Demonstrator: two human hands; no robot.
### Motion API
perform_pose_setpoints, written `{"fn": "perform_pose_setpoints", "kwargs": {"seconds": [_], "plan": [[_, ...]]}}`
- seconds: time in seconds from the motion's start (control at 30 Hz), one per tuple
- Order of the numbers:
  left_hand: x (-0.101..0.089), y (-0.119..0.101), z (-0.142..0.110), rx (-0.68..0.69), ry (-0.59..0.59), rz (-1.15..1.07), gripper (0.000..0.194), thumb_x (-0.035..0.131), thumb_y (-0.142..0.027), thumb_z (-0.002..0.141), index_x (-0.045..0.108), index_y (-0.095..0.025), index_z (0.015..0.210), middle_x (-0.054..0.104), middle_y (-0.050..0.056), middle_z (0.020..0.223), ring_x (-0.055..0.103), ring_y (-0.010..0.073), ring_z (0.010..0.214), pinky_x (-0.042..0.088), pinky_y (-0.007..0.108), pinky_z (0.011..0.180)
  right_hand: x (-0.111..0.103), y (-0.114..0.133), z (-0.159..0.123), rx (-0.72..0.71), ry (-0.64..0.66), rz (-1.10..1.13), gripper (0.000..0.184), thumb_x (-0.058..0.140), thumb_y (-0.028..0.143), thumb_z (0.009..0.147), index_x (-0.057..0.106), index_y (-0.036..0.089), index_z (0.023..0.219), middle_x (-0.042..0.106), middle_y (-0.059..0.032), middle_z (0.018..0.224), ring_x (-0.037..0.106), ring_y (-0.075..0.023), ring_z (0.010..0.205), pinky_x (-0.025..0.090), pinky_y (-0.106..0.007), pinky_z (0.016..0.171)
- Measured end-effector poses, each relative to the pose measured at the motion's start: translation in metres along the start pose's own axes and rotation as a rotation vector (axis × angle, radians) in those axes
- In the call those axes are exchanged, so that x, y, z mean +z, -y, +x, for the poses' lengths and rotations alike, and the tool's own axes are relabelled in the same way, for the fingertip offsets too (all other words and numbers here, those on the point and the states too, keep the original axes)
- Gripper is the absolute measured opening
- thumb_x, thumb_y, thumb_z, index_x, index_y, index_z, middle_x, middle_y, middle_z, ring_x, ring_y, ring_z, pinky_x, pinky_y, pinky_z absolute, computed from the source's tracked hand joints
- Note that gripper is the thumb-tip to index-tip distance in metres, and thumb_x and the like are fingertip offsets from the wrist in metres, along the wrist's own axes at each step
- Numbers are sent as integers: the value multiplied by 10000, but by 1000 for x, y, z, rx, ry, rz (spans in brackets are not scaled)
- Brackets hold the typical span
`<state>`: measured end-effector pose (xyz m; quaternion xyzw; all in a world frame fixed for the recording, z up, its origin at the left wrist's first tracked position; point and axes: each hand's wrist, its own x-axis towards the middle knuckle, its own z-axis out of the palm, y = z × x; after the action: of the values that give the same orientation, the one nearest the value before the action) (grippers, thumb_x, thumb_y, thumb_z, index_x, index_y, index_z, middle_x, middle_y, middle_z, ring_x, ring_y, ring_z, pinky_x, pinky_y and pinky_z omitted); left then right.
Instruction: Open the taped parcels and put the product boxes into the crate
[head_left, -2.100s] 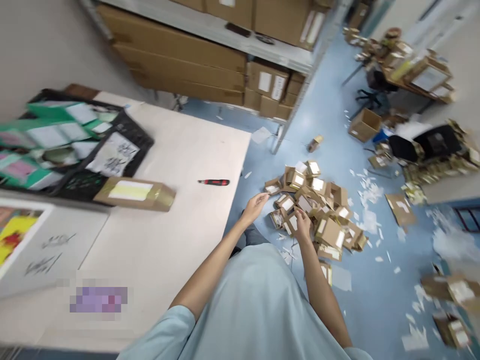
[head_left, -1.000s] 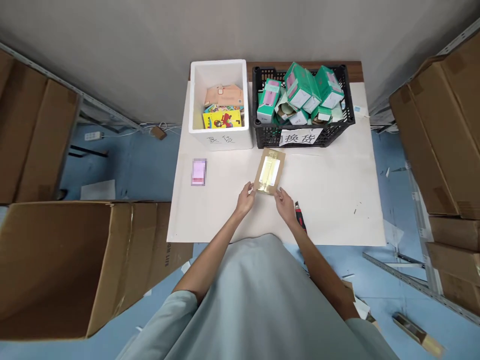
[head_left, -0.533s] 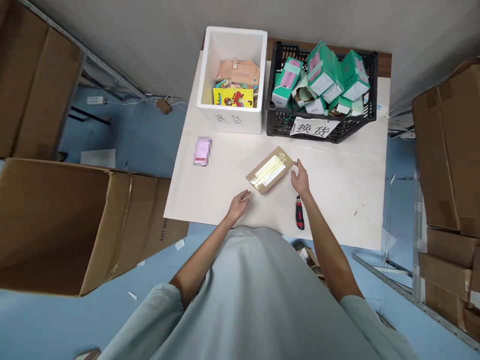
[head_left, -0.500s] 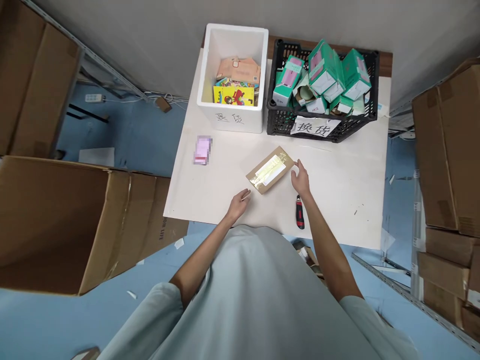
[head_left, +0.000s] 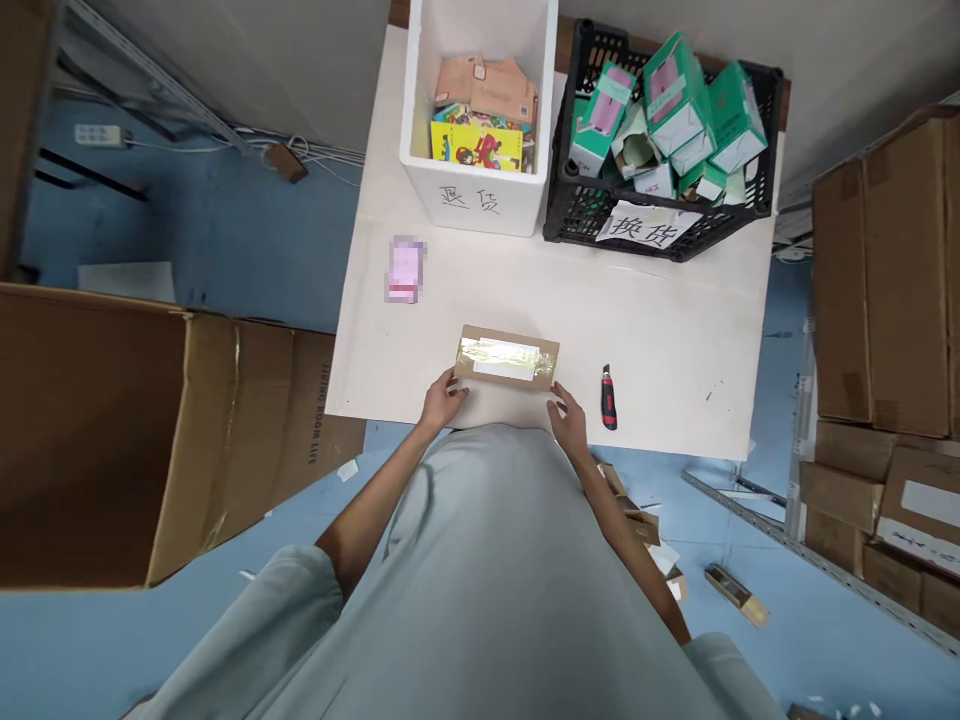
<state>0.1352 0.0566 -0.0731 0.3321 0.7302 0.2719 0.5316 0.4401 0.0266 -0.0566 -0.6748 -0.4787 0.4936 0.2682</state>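
Note:
A flat brown cardboard parcel (head_left: 468,372) with a white label and shiny clear tape lies near the front edge of the white table, its long side facing me. My left hand (head_left: 442,402) grips its lower left corner, fingers along the short side and thumb just below. At the lower right corner, my right hand (head_left: 568,422) has its fingertips against the edge, with the thumb bent below it. To the right of that hand, a red and black utility knife (head_left: 609,400) lies on the table.
A white foam box (head_left: 480,205) of books and envelopes stands at the back. Beside it is a black crate (head_left: 559,215) of green boxes. A blurred pink item (head_left: 406,268) lies left. An open carton (head_left: 202,430) stands left of the table (head_left: 675,330); cartons (head_left: 862,300) are stacked right.
The parcel has turned from slanted to nearly level and come closer to me. My right hand has moved left and nearer with it; my left hand now touches its left end.

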Motion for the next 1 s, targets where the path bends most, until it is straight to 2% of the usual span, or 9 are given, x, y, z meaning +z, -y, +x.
{"fn": "perform_pose_setpoints", "kwargs": {"seconds": [0.1,0.23,0.33,0.47,0.57,0.67,0.8,0.93,1.0], "plan": [[-21,5,-7,0,5,35,607,749,-217,804,777,-228,1409,788,118,1458,718,370,1410,601,537,1221,14,7,-24,32,-14,22,745,638,631,1021,667,179,1613,756,-184,1552,707,-343,1465,573,-589,1257],[-38,2,-19,72,-7,59,517,733,-245,857,811,-232,1368,750,115,1513,692,346,1434,592,514,1240,17,23,-37,20,-67,44,776,659,681,1025,692,160,1599,760,-199,1543,723,-363,1451,554,-589,1285],[-43,-3,-21,145,27,26,512,729,-281,898,803,-250,1404,716,109,1553,649,327,1495,570,493,1267,14,34,-31,13,-102,56,749,665,682,1037,704,184,1596,737,-173,1585,706,-361,1481,512,-588,1326],[-41,-9,-9,147,88,-31,588,713,-293,927,745,-248,1513,651,134,1625,688,314,1449,573,489,1259,12,40,-4,4,-100,78,813,709,720,995,706,170,1593,715,-174,1613,634,-373,1569,485,-582,1348],[-39,-8,6,128,116,-35,642,717,-264,916,705,-241,1558,624,145,1681,712,314,1424,576,493,1252,17,33,16,6,-85,106,868,723,717,977,653,160,1639,651,-175,1685,587,-358,1617,473,-562,1358],[-42,-1,15,94,141,-17,612,717,-243,924,712,-193,1534,667,170,1650,702,330,1454,530,516,1303,26,19,21,83,-88,100,874,751,666,971,632,121,1644,623,-218,1700,602,-362,1604,454,-569,1367],[-53,17,12,36,170,37,616,668,-158,893,729,-168,1505,721,163,1592,732,328,1421,506,529,1333,35,-2,4,196,-72,95,848,788,634,952,659,122,1615,662,-235,1654,646,-385,1559,444,-619,1363],[-57,30,2,0,185,64,708,647,-109,849,696,-194,1550,703,128,1627,754,311,1384,570,506,1274,43,-18,-15,184,-33,123,851,745,690,963,651,189,1644,645,-173,1691,615,-373,1590,416,-609,1386],[-55,32,-2,7,203,72,736,644,-98,843,682,-206,1570,685,115,1649,752,301,1393,592,470,1248,47,-22,-18,172,-25,115,886,718,713,966,630,180,1668,615,-175,1719,592,-378,1610,413,-590,1393]]}}
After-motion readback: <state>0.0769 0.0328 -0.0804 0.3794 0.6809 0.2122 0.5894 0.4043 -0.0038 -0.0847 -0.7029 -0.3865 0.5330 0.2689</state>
